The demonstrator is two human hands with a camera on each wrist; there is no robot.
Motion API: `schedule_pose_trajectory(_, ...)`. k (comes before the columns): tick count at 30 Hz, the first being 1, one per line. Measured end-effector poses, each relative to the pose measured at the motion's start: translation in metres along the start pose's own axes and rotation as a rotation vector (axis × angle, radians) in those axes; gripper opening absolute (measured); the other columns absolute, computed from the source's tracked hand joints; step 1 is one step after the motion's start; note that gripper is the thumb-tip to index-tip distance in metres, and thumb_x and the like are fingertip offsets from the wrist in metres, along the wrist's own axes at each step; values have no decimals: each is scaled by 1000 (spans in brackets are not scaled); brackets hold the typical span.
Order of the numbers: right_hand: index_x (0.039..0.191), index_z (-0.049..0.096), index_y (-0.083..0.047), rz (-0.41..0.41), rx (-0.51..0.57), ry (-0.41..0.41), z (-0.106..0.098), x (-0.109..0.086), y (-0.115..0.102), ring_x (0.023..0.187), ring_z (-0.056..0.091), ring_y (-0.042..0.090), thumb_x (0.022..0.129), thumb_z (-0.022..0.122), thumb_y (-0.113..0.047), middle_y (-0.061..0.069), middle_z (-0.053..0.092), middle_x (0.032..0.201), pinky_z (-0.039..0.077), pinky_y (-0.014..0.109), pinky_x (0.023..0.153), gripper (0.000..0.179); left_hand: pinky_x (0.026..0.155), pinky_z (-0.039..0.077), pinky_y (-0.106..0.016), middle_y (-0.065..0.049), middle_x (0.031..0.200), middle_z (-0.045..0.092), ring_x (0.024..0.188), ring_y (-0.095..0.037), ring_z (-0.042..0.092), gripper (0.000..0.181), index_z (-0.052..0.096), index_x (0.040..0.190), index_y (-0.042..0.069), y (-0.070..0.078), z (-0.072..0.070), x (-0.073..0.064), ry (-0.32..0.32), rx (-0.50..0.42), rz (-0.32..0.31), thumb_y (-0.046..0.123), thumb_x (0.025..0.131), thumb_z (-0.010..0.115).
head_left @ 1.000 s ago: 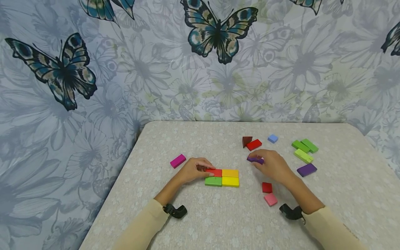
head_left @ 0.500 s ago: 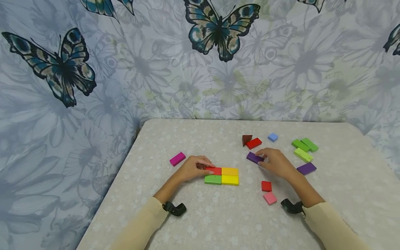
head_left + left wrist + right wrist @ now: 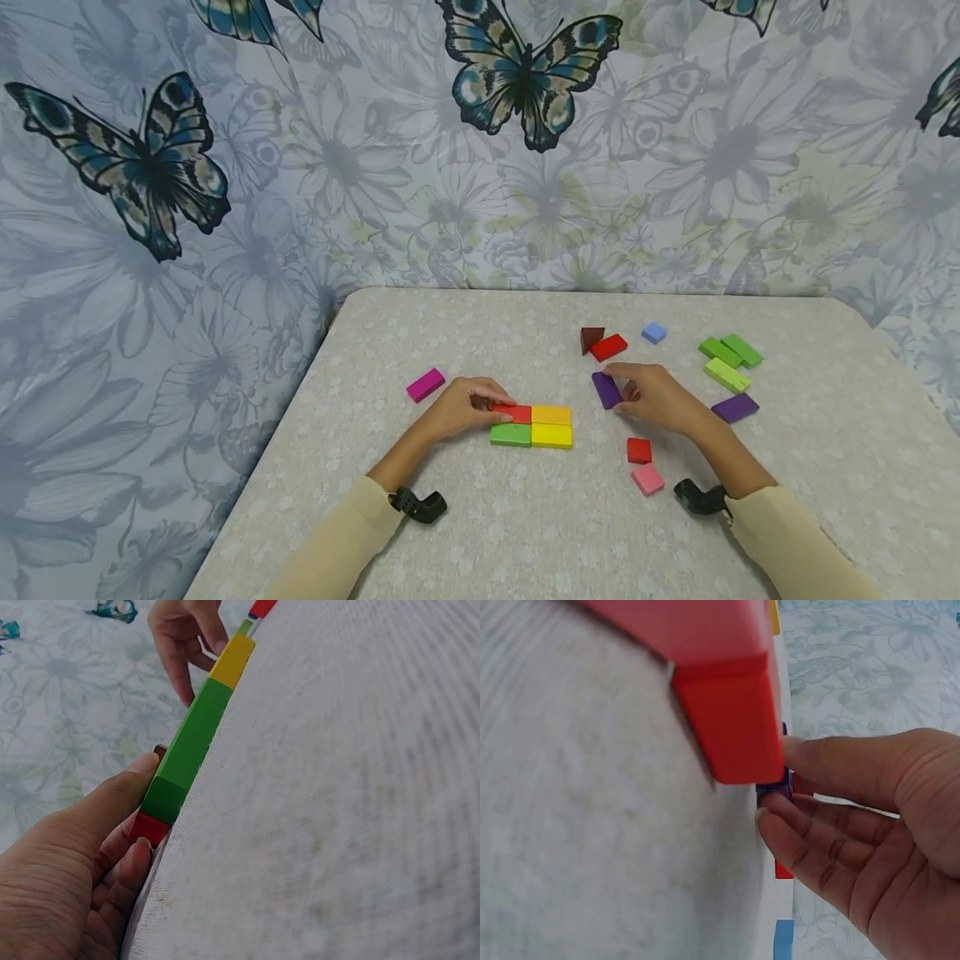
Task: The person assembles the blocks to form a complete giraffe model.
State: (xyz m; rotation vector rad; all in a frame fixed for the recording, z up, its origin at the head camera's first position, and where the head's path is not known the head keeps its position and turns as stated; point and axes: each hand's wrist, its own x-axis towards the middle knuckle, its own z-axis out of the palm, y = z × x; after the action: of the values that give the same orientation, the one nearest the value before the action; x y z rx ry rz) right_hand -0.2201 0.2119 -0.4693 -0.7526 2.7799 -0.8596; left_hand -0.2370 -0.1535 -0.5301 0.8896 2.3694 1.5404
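Observation:
My left hand (image 3: 467,407) pinches the left end of a red block (image 3: 519,413) between thumb and fingers. That block lies flat against a green block (image 3: 511,436), an orange-yellow block (image 3: 551,415) and a yellow block (image 3: 551,437), together forming a two-by-two rectangle. In the left wrist view the green block (image 3: 187,754) hides much of the red one. To the right of the rectangle, my right hand (image 3: 656,398) holds a purple block (image 3: 606,390) by its right side, thumb nearer me. In the right wrist view a red block (image 3: 731,724) covers part of the purple one.
A magenta block (image 3: 426,384) lies left. Behind my right hand are a brown triangular block (image 3: 591,339), a red block (image 3: 610,347) and a blue block (image 3: 654,332). Green blocks (image 3: 726,375) and another purple block (image 3: 736,407) lie right; red and pink blocks (image 3: 648,479) lie nearer.
The purple block has turned in my right hand, from lying crosswise to pointing more toward me. My right fingers have shifted along it. The left hand has stayed at the red block.

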Motion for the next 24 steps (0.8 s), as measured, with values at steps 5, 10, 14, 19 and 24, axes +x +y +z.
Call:
schedule_pose_trajectory(5, 132, 63, 4, -28, -11, -14, 2, 0, 3, 84, 62, 15, 84, 82, -5, 19, 66, 123, 57, 30, 75, 53, 67, 53, -27, 5, 103, 73, 80, -16, 62, 25, 81, 109, 19, 0, 0, -1, -5, 4, 1, 20, 84, 85)
schedule_pose_trajectory(10, 128, 67, 5, -53, -43, -7, 3, 2, 1, 83, 63, 14, 83, 84, -10, 23, 62, 128, 57, 30, 75, 50, 68, 53, -27, 6, 103, 73, 81, -15, 63, 25, 81, 109, 20, 0, -1, -2, -6, 12, 2, 22, 84, 85)
schedule_pose_trajectory(14, 127, 68, 4, -71, -74, 4, 2, 4, -1, 84, 62, 16, 84, 85, -13, 21, 64, 124, 56, 29, 75, 49, 67, 53, -28, 6, 102, 73, 79, -16, 62, 25, 81, 109, 20, 1, -3, -2, 6, 17, 15, 22, 84, 85)
schedule_pose_trajectory(19, 126, 69, 3, -53, -89, 1, 1, 3, -1, 84, 62, 16, 84, 85, -15, 20, 64, 124, 56, 32, 77, 49, 66, 53, -28, 5, 103, 73, 79, -15, 62, 25, 81, 110, 20, -1, -2, 0, -5, 14, 18, 24, 85, 85)
schedule_pose_trajectory(24, 125, 70, 3, -49, -81, 5, 2, 1, -3, 88, 63, 18, 85, 84, -19, 18, 65, 123, 56, 36, 80, 48, 67, 53, -27, 4, 103, 73, 80, -16, 62, 26, 81, 110, 18, -2, -1, 0, -4, 5, 15, 22, 85, 85)
